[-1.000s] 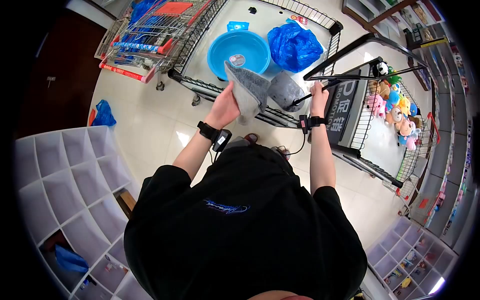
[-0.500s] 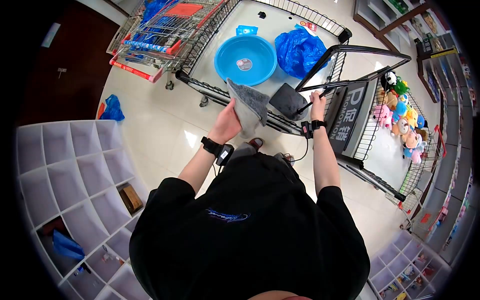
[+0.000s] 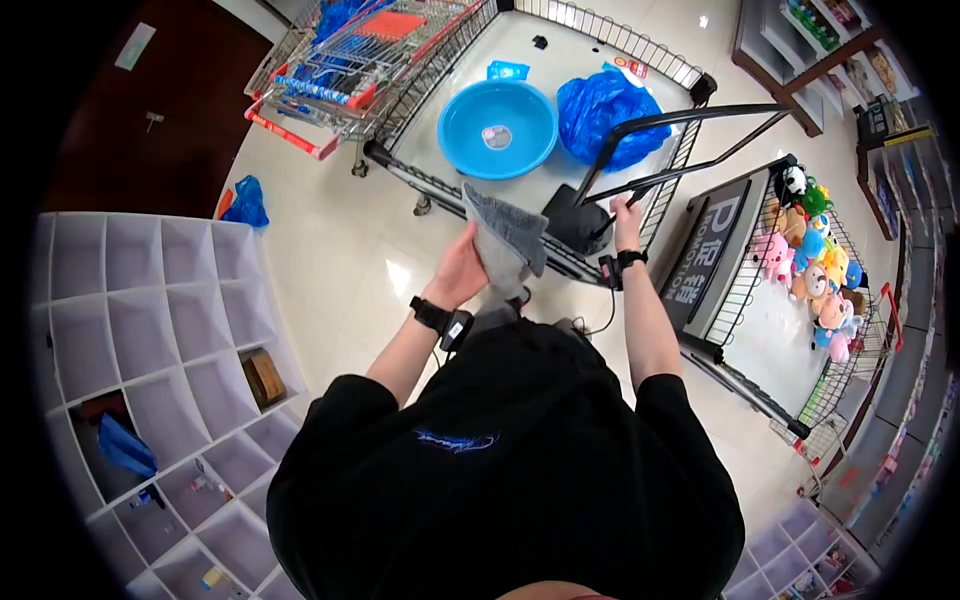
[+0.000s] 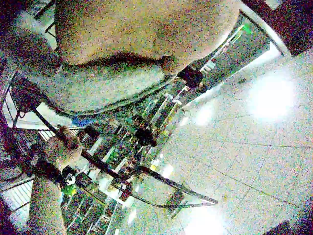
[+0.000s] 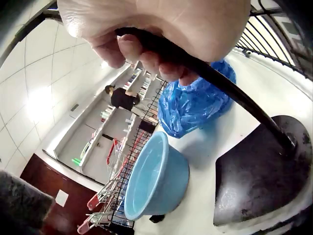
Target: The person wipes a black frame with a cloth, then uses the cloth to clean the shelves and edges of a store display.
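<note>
L hand (image 3: 460, 268) grips grey fuzzy cloth (image 3: 508, 240); R hand (image 3: 626, 222) clamped on black bent-tube stand w/ flat plate (image 5: 261, 176), over edge of white-decked, wire-sided cart (image 3: 568, 38). Cloth just beside plate, contact unclear. Prob. wiping step; nxt move calls for cloth onto plate, R grip firm.

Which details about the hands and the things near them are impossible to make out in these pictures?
Head view: some fingers of the left hand, behind the gray cloth.
Head view: print on the label in the blue basin, too small.
Head view: contents, if any, of the blue bag, hidden by its plastic.
Right wrist view: part of the right hand, cut off by the top edge.
</note>
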Action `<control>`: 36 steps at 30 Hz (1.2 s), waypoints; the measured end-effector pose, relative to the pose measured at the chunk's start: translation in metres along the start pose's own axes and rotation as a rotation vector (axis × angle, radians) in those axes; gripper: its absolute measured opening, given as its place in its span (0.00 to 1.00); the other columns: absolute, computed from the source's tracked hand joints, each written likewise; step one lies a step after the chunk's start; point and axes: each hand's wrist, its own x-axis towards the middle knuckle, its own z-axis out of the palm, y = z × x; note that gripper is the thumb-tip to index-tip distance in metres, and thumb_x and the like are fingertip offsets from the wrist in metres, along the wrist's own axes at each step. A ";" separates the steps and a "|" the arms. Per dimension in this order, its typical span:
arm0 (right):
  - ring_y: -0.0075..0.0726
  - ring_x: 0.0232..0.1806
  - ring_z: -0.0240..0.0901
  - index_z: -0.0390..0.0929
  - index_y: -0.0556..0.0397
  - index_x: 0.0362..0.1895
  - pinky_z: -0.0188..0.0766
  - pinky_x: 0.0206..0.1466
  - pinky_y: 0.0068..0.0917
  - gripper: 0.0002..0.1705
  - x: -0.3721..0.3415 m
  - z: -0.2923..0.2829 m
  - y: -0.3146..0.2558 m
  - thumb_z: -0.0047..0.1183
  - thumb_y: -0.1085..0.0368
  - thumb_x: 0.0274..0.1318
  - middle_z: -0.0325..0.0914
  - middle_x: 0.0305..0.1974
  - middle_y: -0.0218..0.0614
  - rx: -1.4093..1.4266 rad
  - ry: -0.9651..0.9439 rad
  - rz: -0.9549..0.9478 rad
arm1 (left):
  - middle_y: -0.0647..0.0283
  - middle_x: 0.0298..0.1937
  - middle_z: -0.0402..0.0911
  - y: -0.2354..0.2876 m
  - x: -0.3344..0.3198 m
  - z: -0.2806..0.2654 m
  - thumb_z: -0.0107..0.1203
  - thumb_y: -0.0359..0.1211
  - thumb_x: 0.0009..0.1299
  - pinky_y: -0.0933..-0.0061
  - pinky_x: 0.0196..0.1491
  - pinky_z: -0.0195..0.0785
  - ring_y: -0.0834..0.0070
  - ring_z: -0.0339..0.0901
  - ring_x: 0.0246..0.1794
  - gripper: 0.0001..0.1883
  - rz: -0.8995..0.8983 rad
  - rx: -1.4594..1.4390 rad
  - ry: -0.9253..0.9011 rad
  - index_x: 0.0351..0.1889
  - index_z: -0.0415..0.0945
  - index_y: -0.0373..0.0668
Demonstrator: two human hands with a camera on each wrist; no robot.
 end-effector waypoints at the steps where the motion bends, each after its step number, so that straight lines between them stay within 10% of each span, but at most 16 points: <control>1: 0.21 0.27 0.58 0.68 0.50 0.20 0.53 0.33 0.28 0.17 -0.001 0.002 0.003 0.54 0.63 0.63 0.63 0.22 0.21 0.021 0.034 -0.004 | 0.57 0.78 0.67 -0.002 0.004 0.003 0.31 0.49 0.88 0.50 0.80 0.54 0.58 0.64 0.78 0.29 0.004 0.003 -0.003 0.79 0.57 0.43; 10: 0.50 0.46 0.81 0.80 0.61 0.45 0.74 0.52 0.40 0.13 0.003 -0.031 0.041 0.53 0.64 0.63 0.83 0.40 0.50 -0.301 -0.138 0.003 | 0.57 0.79 0.66 -0.032 0.034 0.006 0.33 0.49 0.88 0.51 0.80 0.53 0.59 0.63 0.78 0.29 -0.025 0.048 -0.057 0.79 0.58 0.42; 16: 0.61 0.63 0.73 0.65 0.58 0.73 0.67 0.70 0.45 0.39 -0.029 -0.064 0.016 0.61 0.55 0.62 0.76 0.58 0.60 -0.548 -0.142 -0.023 | 0.56 0.77 0.68 -0.039 0.054 0.010 0.33 0.48 0.88 0.49 0.80 0.54 0.58 0.64 0.78 0.29 -0.101 0.068 -0.072 0.78 0.60 0.41; 23: 0.29 0.38 0.76 0.78 0.59 0.60 0.75 0.46 0.28 0.22 -0.088 -0.094 -0.024 0.59 0.62 0.66 0.78 0.35 0.34 -0.554 -0.242 0.005 | 0.55 0.77 0.69 -0.049 0.088 0.002 0.34 0.48 0.88 0.48 0.79 0.55 0.57 0.64 0.78 0.28 -0.252 0.089 -0.173 0.77 0.62 0.40; 36: 0.32 0.33 0.85 0.79 0.66 0.50 0.82 0.41 0.30 0.15 -0.211 -0.039 -0.038 0.51 0.64 0.72 0.85 0.37 0.42 -0.002 -0.279 0.576 | 0.55 0.71 0.75 -0.075 0.109 -0.029 0.43 0.40 0.86 0.51 0.74 0.66 0.59 0.75 0.70 0.23 -0.549 0.321 -0.337 0.73 0.66 0.37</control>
